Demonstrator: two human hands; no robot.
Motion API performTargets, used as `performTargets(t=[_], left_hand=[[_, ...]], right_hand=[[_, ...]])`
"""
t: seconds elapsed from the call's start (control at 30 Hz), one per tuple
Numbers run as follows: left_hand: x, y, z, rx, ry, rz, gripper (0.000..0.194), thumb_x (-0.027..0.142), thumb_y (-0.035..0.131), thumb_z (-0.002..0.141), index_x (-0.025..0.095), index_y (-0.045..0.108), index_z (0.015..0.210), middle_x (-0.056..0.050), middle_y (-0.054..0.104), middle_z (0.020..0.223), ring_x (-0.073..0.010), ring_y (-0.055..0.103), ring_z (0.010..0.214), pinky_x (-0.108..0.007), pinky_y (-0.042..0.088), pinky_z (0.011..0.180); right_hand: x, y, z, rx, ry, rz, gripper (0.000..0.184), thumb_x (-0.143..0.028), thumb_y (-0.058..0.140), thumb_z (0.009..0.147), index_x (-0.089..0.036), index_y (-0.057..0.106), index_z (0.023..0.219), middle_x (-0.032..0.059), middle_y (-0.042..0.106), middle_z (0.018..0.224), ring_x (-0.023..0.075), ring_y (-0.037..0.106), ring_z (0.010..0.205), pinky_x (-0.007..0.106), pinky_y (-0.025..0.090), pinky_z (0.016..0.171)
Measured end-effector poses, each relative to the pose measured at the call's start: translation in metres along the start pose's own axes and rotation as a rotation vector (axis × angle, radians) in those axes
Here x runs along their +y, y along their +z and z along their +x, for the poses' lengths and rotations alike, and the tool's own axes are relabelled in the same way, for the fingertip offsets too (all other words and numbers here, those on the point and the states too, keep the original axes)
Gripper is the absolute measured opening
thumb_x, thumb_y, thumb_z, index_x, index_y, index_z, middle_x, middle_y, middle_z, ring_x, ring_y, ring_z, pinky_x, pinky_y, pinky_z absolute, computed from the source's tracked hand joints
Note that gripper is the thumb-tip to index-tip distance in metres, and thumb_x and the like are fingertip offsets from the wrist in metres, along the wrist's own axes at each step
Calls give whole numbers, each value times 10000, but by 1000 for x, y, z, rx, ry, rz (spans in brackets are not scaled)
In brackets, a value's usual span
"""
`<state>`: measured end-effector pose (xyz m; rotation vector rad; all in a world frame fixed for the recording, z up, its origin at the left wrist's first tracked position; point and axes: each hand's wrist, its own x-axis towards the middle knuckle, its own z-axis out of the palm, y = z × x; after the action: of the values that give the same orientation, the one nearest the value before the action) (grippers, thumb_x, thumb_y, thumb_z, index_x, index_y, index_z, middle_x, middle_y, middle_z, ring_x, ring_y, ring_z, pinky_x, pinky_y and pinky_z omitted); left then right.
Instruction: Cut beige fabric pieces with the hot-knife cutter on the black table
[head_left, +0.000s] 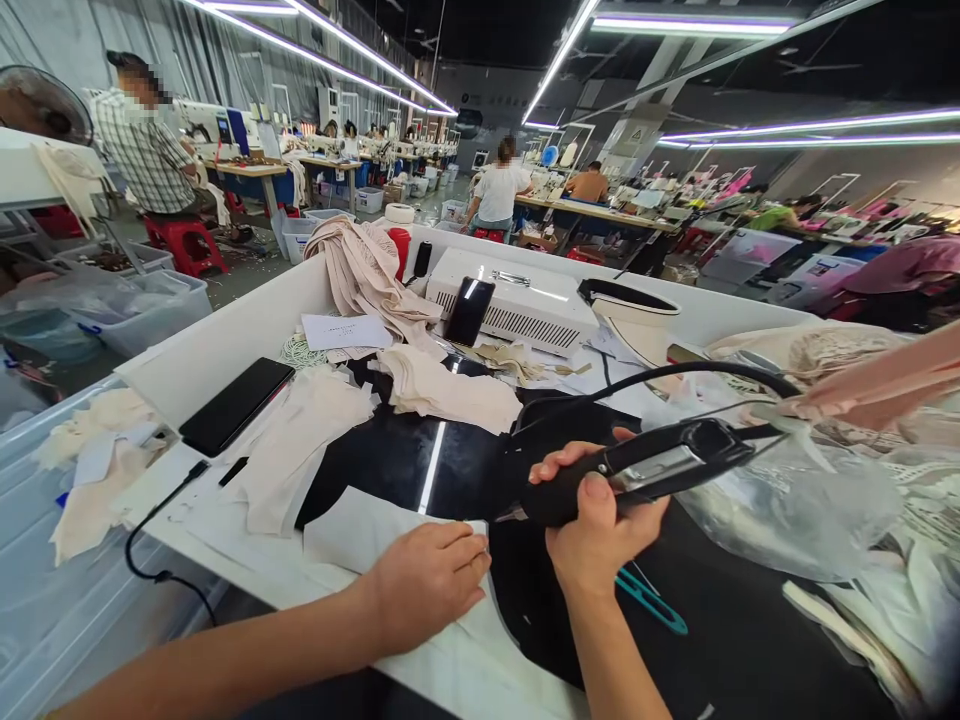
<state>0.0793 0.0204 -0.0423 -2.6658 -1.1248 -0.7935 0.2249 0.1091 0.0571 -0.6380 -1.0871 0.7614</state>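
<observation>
My left hand (431,580) is closed, fingers curled together at the right end of a pale fabric piece (360,528) lying on the board. Whether the fingertips pinch or only press the cloth is hidden. My right hand (600,530) wraps around a black and silver corded hand tool (645,470), possibly a small iron. Its rounded black end points left, just above the dark work surface (405,450). The tool's black cable (675,368) loops overhead to the left. Under my right wrist lies a teal-handled tool (652,602), partly covered.
Stacked cream fabric pieces (450,388) and more cut cloth (300,440) lie behind my hands. A black phone (236,405) rests at the left edge; another phone (469,310) leans on a white vented box (517,300). Clear plastic (795,510) crowds the right. Co-workers sit beyond the partition.
</observation>
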Motion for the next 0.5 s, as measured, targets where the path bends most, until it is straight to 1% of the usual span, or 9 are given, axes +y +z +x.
performTargets(t=[0.1, 0.3, 0.5], left_hand=[[1, 0, 0, 45, -17, -2, 275, 274, 564, 1117, 69, 681, 1258, -118, 752, 1261, -205, 691, 1220, -310, 568, 1081], [1, 1, 0, 85, -23, 0, 260, 247, 506, 1133, 91, 696, 1218, -111, 757, 1224, -190, 706, 1193, -297, 563, 1091], [1, 1, 1, 108, -23, 25, 208, 233, 574, 1101, 100, 701, 1198, -102, 767, 1200, -181, 710, 1176, -292, 591, 1047]], right_hand=[[1, 2, -1, 18, 5, 5, 477, -427, 846, 799, -287, 584, 1173, -74, 673, 757, 138, 619, 538, 285, 532, 514], [4, 2, -1, 3, 3, 40, 457, -430, 842, 807, -277, 604, 1167, -66, 672, 745, 141, 624, 530, 283, 528, 502], [3, 4, 0, -13, 12, 125, 444, -402, 863, 777, -270, 648, 1143, -55, 696, 728, 143, 611, 512, 277, 524, 465]])
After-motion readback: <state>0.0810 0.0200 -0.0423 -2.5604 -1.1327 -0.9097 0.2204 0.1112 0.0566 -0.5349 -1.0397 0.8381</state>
